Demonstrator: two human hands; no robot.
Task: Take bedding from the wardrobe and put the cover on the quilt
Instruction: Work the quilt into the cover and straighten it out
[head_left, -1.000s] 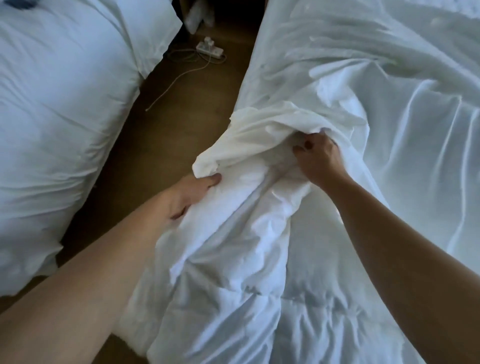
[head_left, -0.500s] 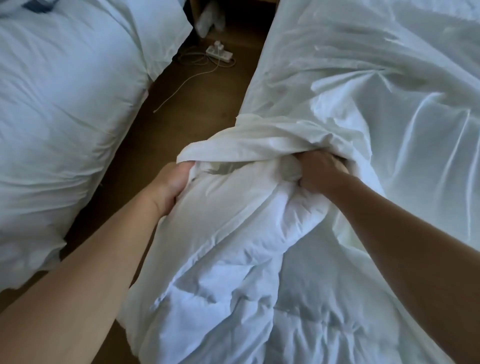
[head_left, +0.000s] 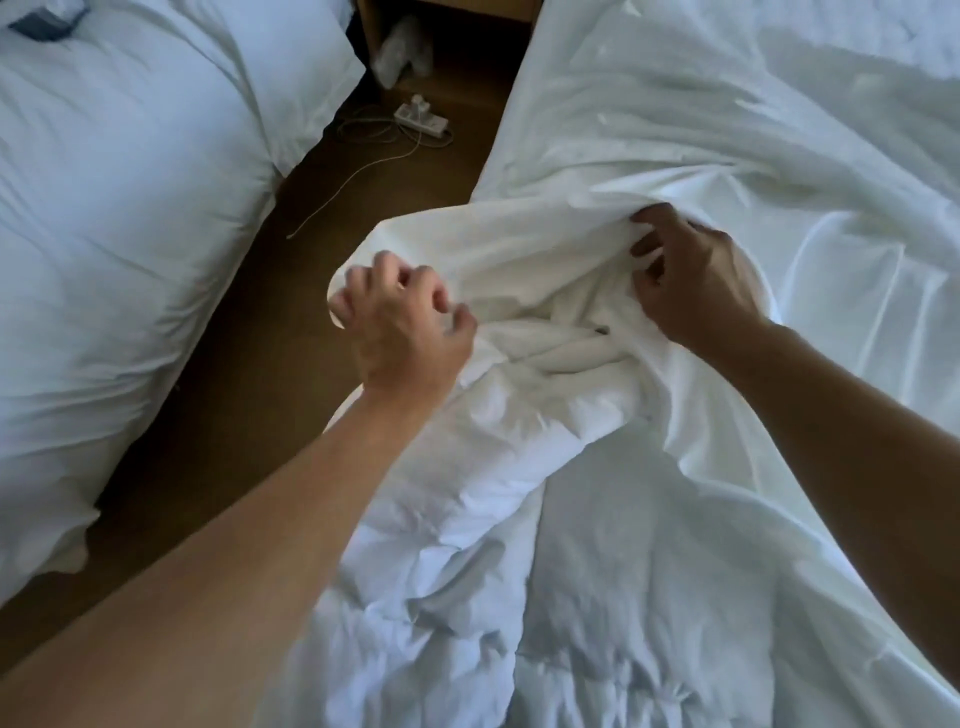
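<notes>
A puffy white quilt (head_left: 467, 519) lies bunched along the near left side of the right-hand bed. A smooth white cover (head_left: 727, 130) spreads over the bed beyond it, its gathered opening (head_left: 519, 244) pulled over the quilt's end. My left hand (head_left: 405, 322) is at the opening's left edge, fingers curled into the cover's fabric. My right hand (head_left: 696, 275) grips the cover's rim at the right of the opening, fingers hooked under a fold. The quilt's end is hidden inside the folds between my hands.
A second bed with white bedding (head_left: 130, 208) fills the left. A brown floor strip (head_left: 260, 374) runs between the beds. A power strip (head_left: 421, 117) with a loose cable lies on the floor before a wooden nightstand (head_left: 447, 26). A dark blue item (head_left: 47, 21) rests at top left.
Both hands have come off the bunched quilt and risen to the cover's opening. The left hand moved up and right, the right hand shifted right, and the opening now spreads wider between them.
</notes>
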